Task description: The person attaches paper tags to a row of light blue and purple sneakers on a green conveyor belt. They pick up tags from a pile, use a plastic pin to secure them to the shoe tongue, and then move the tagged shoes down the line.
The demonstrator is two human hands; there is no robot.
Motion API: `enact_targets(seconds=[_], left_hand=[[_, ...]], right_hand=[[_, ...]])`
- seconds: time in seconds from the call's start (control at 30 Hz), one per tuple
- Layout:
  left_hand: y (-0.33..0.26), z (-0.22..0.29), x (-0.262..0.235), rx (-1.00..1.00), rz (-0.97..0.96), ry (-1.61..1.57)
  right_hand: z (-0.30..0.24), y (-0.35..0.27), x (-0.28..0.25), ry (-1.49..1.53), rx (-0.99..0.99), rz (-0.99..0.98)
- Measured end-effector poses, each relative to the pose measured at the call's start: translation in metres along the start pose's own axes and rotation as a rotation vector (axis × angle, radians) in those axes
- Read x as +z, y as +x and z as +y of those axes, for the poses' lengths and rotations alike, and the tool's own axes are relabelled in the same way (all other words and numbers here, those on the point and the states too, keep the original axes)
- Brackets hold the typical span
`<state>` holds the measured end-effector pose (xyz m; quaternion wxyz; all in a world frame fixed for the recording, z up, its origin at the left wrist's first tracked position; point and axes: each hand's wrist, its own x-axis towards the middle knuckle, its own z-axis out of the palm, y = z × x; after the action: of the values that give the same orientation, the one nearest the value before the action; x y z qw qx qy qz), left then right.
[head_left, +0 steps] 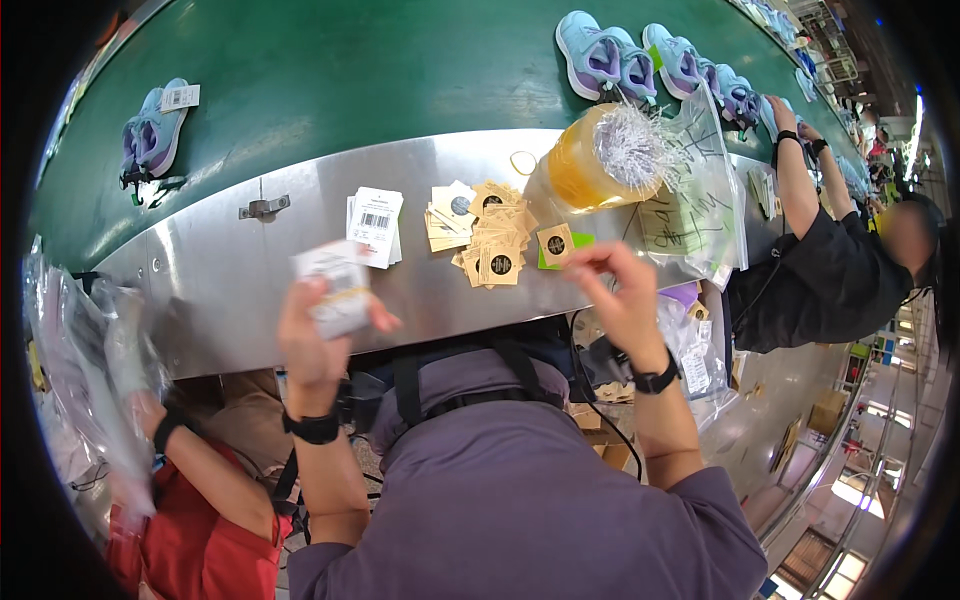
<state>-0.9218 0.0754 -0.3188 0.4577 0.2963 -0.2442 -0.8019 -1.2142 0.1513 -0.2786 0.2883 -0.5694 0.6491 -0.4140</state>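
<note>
My left hand point(318, 340), slightly blurred, is closed around a stack of white tags point(338, 290) with a yellowish stripe across it. It is above the near edge of the metal ledge. My right hand point(622, 300) has thumb and forefinger curled together beside a brown square tag point(555, 243) with a black round print. A bright green card point(580, 240) shows behind that tag. Whether the fingertips grip the tag or something small is unclear. Between my hands lies a heap of brown tags point(500, 232). White barcode tags point(374, 222) are stacked left of it.
On the ledge point(420, 160) stand a yellow tape-wrapped bundle of silvery strands point(590, 160), a clear plastic bag point(690, 200) and a rubber band point(523, 162). Light-blue shoes point(157, 130) sit on the green belt point(350, 70). Co-workers in red point(200, 520) and black point(830, 280) flank me.
</note>
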Motion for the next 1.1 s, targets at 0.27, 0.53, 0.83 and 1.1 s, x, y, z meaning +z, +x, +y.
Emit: enact_targets(seconds=[0.27,0.53,0.83,1.1], left_hand=[[0.016,0.015,-0.066,0.219,0.4,1.084],[0.006,0.012,-0.045,0.405,0.5,1.345],[-0.045,0.082,0.038,0.59,0.138,0.98],[-0.003,0.16,0.174,0.776,-0.515,1.423]], right_hand=[[0.044,0.012,-0.014,-0.576,-0.035,0.091],[0.061,0.034,0.011,-0.913,-0.157,0.112],[-0.002,-0.004,-0.052,0.151,0.12,0.214],[-0.09,-0.006,-0.142,0.474,-0.267,0.173]])
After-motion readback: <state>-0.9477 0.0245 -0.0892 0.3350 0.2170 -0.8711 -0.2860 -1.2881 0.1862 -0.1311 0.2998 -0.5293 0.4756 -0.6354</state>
